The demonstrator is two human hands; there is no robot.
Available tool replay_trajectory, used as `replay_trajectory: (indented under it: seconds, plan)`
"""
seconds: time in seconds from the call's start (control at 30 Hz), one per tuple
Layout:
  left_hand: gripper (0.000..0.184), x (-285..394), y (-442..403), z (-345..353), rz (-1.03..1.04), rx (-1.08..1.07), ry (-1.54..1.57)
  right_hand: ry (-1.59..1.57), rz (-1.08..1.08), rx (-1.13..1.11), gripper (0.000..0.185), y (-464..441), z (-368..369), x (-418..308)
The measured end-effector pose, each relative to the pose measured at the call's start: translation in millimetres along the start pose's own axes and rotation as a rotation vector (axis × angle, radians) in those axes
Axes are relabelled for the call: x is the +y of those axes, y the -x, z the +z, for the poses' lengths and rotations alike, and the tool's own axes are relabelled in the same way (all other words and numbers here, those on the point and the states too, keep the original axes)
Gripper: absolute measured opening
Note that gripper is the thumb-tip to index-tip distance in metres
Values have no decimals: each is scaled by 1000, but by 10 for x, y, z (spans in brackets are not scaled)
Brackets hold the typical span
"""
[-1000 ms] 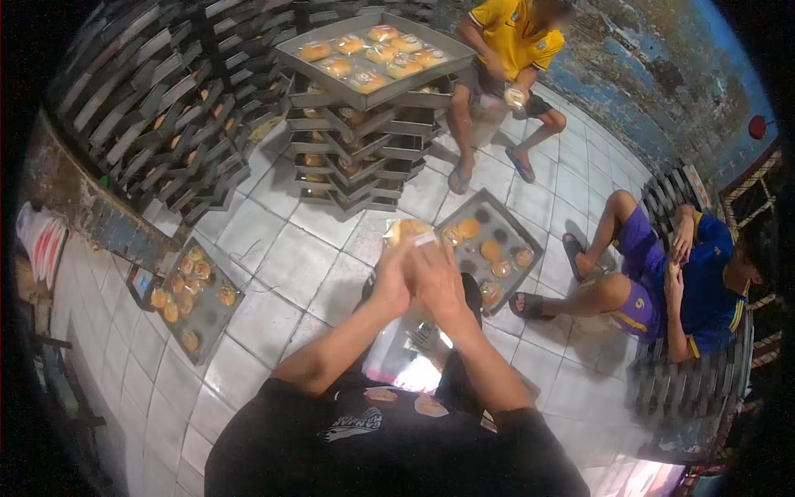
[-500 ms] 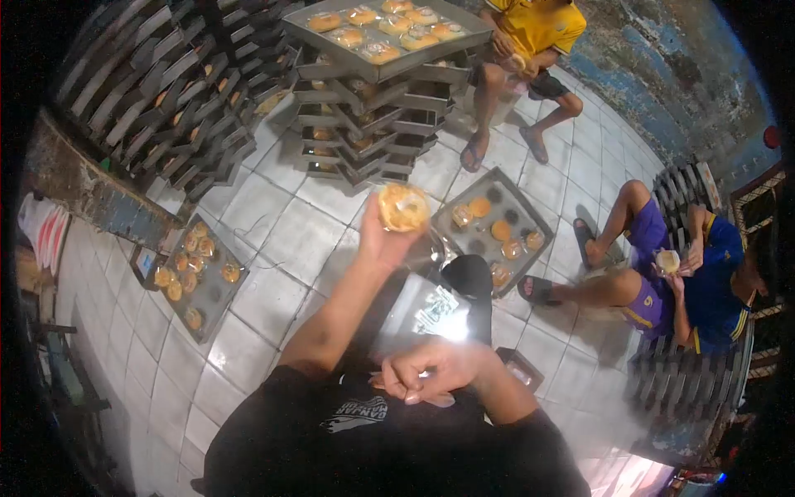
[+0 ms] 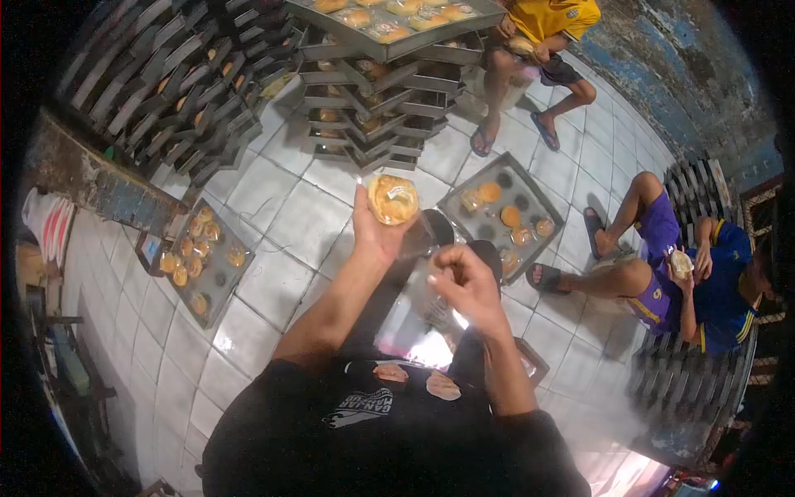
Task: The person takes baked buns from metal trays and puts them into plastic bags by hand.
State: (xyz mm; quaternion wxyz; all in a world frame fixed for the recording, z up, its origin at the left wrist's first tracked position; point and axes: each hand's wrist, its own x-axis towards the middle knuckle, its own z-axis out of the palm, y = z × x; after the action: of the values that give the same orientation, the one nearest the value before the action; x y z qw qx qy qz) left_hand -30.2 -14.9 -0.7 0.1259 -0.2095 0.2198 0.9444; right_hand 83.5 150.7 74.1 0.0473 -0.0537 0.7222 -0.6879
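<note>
My left hand (image 3: 377, 236) is closed around a round golden bun (image 3: 392, 200) in clear plastic, held up in front of me. The loose end of the wrapping (image 3: 421, 236) trails towards my right hand (image 3: 468, 290). That hand is raised just right of the bun, fingers curled in and thumb bent; whether it pinches anything I cannot make out. Across my lap lies a shiny clear plastic packet (image 3: 414, 331) with printing, catching bright light.
Baking trays with buns stand on the tiled floor, one right (image 3: 464, 224) and one left (image 3: 217, 286). Ahead rises a tall tray stack (image 3: 373, 116). Two seated people, in a yellow shirt (image 3: 551, 21) and a blue shirt (image 3: 725, 282), each hold a bun.
My right hand has risen from near my chest towards the wrapped bun. The bun in my left hand has tilted slightly. The view has shifted a little.
</note>
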Motion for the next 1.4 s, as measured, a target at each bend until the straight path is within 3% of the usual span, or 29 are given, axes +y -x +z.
replay_trajectory:
  seconds: [0.1,0.13,0.17,0.23,0.27,0.3,0.37,0.4,0.5,0.53,0.57,0.63,0.67,0.7,0.77,0.83,0.87,0.9,0.97,1.0,1.03,1.1,1.13,1.17,1.23,1.27,1.33,1.37,1.4]
  plan:
    - [65,-224,16,99,-32,91,9,194,-48,-27,21,-144,138,81]
    - [61,-323,-83,19,-80,37,67,415,-309,-95,16,-235,139,164]
    - [57,-394,-191,-52,-126,-25,128,418,-310,-91,16,-154,55,177]
    - [57,-227,-121,66,-92,21,90,-49,-43,-571,16,45,-117,-70]
    - [60,-102,-146,9,-26,-3,39,-428,-16,-757,14,173,-101,-202]
    - [64,5,-138,-31,35,-30,-13,-434,-10,-756,14,187,-111,-171]
    - [65,65,-48,-3,13,-2,29,-191,178,-189,15,128,-165,-15]
    - [65,19,69,20,8,-15,34,217,-97,96,19,6,-186,237]
    - [66,-127,320,168,-3,11,68,41,-66,84,18,34,58,-57]
    - [67,-197,335,182,-14,-3,40,252,4,-5,12,21,101,-132]
    - [67,-243,313,220,-21,-30,19,257,0,7,12,6,121,-64]
    - [67,-328,118,96,44,-62,-7,185,-265,-187,14,-43,156,25]
    - [67,-260,87,113,91,-30,-27,117,-15,-336,24,165,78,-141]
    - [67,-176,97,99,130,11,-56,-98,0,-622,26,279,-85,-299]
    - [66,68,88,63,138,16,-34,-219,-59,-548,20,331,-85,-284]
    - [66,34,136,56,129,12,-11,36,119,23,16,167,-2,-52]
    - [65,-48,161,90,119,-13,-7,177,-19,85,20,87,12,-20]
    - [65,-102,172,125,115,-37,-1,176,-24,83,20,7,72,3]
    - [63,-229,166,105,113,-24,-16,276,-162,2,13,-66,210,83]
    - [61,-296,142,101,110,-18,-24,364,-355,-67,12,-123,160,291]
    - [59,-317,134,132,114,-14,-27,369,-359,-69,12,-73,76,133]
    - [56,-125,115,93,85,15,-35,96,29,-671,17,174,-102,-189]
    - [56,7,92,50,110,15,-42,-578,246,-908,20,317,-103,-75]
    - [55,113,87,-5,133,11,-50,-585,250,-906,20,321,-98,47]
    - [53,129,287,-32,68,-22,-54,312,-87,-5,31,207,-52,96]
    - [51,54,554,38,-92,-141,-30,808,-484,298,42,71,-68,55]
    - [49,23,738,73,-420,-268,-135,758,-579,247,36,31,-39,-82]
    - [49,-11,720,-8,-428,-255,-137,725,-604,186,31,94,-9,-92]
    - [49,-69,628,-102,-157,-176,-402,725,-593,195,31,96,-9,-46]
